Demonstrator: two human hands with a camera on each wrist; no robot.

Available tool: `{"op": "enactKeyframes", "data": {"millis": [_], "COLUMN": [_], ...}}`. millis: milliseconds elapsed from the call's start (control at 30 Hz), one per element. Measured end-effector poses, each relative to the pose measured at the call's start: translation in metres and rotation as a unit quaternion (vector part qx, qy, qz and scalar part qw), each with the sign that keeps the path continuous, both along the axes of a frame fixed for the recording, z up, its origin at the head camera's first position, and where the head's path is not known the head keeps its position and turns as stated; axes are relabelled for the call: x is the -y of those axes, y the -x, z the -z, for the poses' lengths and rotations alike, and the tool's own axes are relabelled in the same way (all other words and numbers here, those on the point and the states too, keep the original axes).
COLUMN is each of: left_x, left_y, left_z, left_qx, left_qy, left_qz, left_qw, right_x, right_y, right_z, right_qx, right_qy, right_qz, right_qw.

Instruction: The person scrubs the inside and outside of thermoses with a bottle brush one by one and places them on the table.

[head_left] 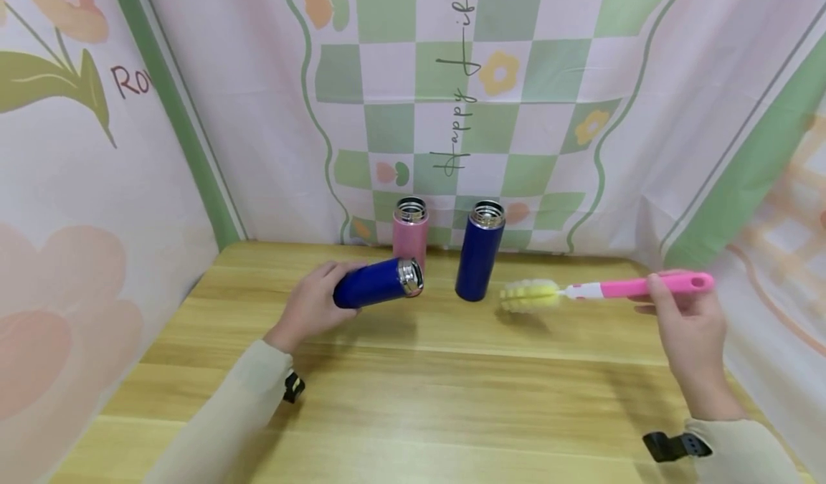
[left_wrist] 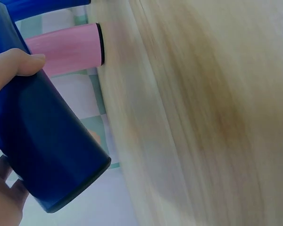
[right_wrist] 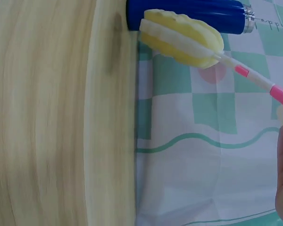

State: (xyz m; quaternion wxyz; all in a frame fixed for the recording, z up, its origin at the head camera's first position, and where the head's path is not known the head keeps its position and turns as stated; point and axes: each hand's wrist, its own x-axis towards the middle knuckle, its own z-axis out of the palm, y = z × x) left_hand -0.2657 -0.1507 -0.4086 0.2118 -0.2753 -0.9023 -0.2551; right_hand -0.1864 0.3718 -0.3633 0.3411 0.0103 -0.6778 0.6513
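My left hand (head_left: 320,299) grips a dark blue bottle (head_left: 371,285) without a lid, tipped nearly level with its steel mouth to the right. In the left wrist view the thumb lies across the bottle (left_wrist: 52,136), whose base is clear of the table. My right hand (head_left: 693,330) holds a bottle brush (head_left: 622,288) by its pink handle, the yellow and white sponge head (right_wrist: 181,37) pointing left. That head hangs above the table, just right of a second blue bottle (head_left: 479,258), which stands upright and uncapped. A pink bottle (head_left: 410,234) stands behind the tipped one, partly hidden.
The wooden table (head_left: 413,412) ends at the back against a hanging curtain (head_left: 445,75) with green checks and flowers. More curtain (head_left: 97,204) closes in the left side, and another stretch (head_left: 774,254) the right. Both standing bottles are near the back edge.
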Motion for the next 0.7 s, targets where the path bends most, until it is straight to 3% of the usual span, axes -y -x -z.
{"op": "enactKeyframes", "data": {"millis": [100,233,467,700], "left_x": [0.0,-0.001,-0.004,-0.006], "left_y": [0.0,-0.002,-0.004,-0.004], "left_z": [0.0,-0.001,-0.001,0.001], "left_qx": [-0.002,-0.008,-0.011,-0.022], "left_qy": [0.0,0.006,0.013,0.014], "left_qz": [0.001,0.005,0.013,0.007], "left_qw": [1.0,0.9999,0.9998,0.9996], "right_x": [0.001,0.004,0.01,0.017], "right_y": [0.001,0.002,0.004,0.005], "right_z": [-0.001,0.0,-0.005,-0.011], "right_qx": [-0.02,-0.051,-0.086,-0.106], "right_qy": [0.035,0.089,0.167,0.221], "right_qz": [-0.044,-0.136,-0.287,-0.366], "right_qw": [0.998,0.985,0.939,0.898]}}
